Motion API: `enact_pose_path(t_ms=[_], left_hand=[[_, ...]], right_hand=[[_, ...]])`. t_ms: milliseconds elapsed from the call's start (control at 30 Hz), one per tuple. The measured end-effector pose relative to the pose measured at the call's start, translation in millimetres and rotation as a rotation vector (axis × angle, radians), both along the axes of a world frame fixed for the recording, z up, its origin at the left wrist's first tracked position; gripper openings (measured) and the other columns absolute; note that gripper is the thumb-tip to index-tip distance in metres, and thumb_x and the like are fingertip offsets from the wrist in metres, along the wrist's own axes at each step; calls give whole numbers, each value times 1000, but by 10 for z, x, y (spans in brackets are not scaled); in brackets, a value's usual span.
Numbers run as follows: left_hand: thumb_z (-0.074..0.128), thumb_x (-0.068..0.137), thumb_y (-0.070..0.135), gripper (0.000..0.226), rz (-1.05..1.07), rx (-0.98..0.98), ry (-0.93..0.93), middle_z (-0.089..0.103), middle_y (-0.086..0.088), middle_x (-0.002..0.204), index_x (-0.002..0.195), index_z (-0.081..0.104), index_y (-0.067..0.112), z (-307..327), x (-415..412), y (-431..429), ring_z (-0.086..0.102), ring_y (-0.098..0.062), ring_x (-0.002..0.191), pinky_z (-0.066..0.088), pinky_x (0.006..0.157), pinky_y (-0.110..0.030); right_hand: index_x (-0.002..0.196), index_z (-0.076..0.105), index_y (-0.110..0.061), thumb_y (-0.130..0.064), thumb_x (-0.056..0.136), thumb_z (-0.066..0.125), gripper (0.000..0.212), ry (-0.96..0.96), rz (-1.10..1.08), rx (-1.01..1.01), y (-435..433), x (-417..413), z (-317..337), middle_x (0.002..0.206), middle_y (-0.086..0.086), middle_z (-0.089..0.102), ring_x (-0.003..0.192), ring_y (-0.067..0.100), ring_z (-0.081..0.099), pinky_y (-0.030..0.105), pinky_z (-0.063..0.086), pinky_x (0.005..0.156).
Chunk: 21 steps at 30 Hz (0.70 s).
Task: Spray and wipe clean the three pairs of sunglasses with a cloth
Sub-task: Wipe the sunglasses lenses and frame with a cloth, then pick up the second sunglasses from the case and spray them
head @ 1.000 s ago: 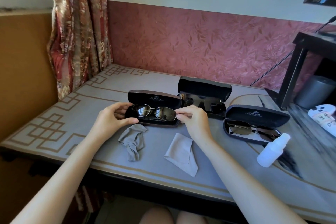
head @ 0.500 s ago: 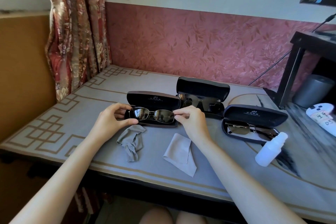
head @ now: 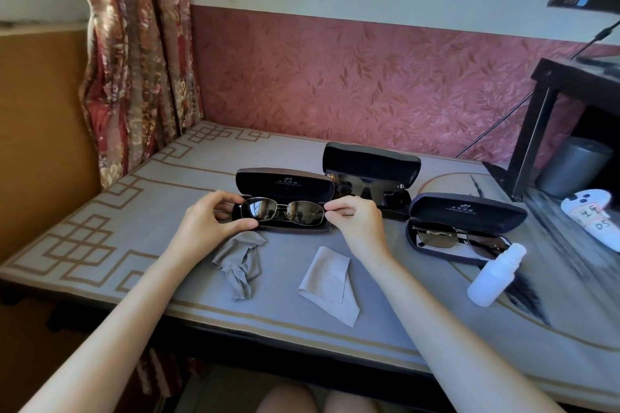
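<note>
Metal-framed sunglasses hover just above the left open black case. My left hand pinches their left end and my right hand pinches their right end. A dark pair lies in the open back case. A third metal-framed pair rests in the open right case. A crumpled grey cloth lies below my left hand. A flat grey cloth lies below my right wrist. The white spray bottle leans at the right case's front edge.
The table has a grey cover with a tan fret border. A patterned curtain hangs at the back left. At the right stand a black shelf frame, a grey cylinder and a white labelled controller.
Both hands have lifted the metal-framed sunglasses slightly up out of the left case. The cloths, bottle and other cases have not moved.
</note>
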<state>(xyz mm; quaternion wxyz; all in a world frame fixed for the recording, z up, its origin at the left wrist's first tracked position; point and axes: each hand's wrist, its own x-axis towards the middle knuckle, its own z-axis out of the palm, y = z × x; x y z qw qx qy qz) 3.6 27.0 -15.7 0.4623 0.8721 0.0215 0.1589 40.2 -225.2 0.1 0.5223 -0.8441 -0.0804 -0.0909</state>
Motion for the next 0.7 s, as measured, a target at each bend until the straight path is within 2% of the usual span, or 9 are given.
enact_pose_path(t_ms=[133, 200, 267, 333, 433, 567, 633, 700], left_hand=[[86, 65, 30, 37, 3, -43, 9, 67, 3, 103, 93, 62, 34, 10, -21, 5, 63, -10, 97, 44, 77, -10], [85, 62, 35, 39, -3, -73, 19, 68, 4, 104, 94, 63, 34, 23, -33, 18, 65, -11, 97, 47, 83, -17], [83, 59, 40, 41, -8, -93, 25, 69, 3, 105, 94, 64, 33, 46, -51, 29, 66, -10, 97, 51, 89, -25], [83, 63, 35, 39, 11, -100, 24, 69, 3, 105, 96, 64, 31, 76, -78, 34, 67, -8, 94, 51, 90, -27], [82, 72, 28, 35, 74, -108, -15, 67, 5, 106, 102, 65, 26, 153, -156, 0, 65, -7, 92, 45, 77, -13], [78, 76, 22, 25, 61, -129, -221, 68, 10, 104, 97, 66, 31, 333, -282, -216, 64, -10, 99, 52, 87, -25], [78, 75, 24, 26, -23, -122, -216, 70, 13, 101, 97, 67, 30, 420, -320, -403, 65, -3, 97, 51, 87, -19], [79, 75, 24, 27, -104, -95, -172, 70, 20, 98, 99, 68, 29, 469, -338, -613, 63, 6, 94, 47, 84, -10]], right_hand=[[94, 74, -5, 1, 87, 65, 13, -6, -9, -4, -28, -40, 45, 95, 1, 70, 75, -4, 58, 0, 41, 66], [93, 74, -7, 1, 87, 63, 15, -38, -20, -13, -89, -64, 95, 95, 1, 69, 76, -4, 58, 0, 41, 67], [92, 74, -8, 3, 88, 61, 17, -92, -35, -22, -184, -73, 165, 96, 2, 68, 77, 0, 59, 3, 43, 70], [91, 73, -8, 5, 88, 59, 19, -171, -61, -67, -288, -60, 241, 95, 2, 66, 78, 5, 59, 9, 45, 73], [96, 71, -7, 6, 88, 56, 22, -294, -124, -234, -419, 4, 344, 100, 3, 64, 89, 15, 59, 25, 46, 82], [117, 65, -7, -1, 92, 56, 28, -371, -159, -578, -473, 103, 425, 118, 4, 63, 116, 22, 49, 24, 36, 90], [124, 62, -8, -6, 93, 56, 32, -389, -138, -757, -467, 159, 428, 123, 5, 62, 121, 25, 46, 29, 32, 99], [128, 59, -8, -8, 95, 54, 33, -364, -111, -886, -451, 221, 414, 125, 6, 61, 122, 26, 44, 31, 30, 102]])
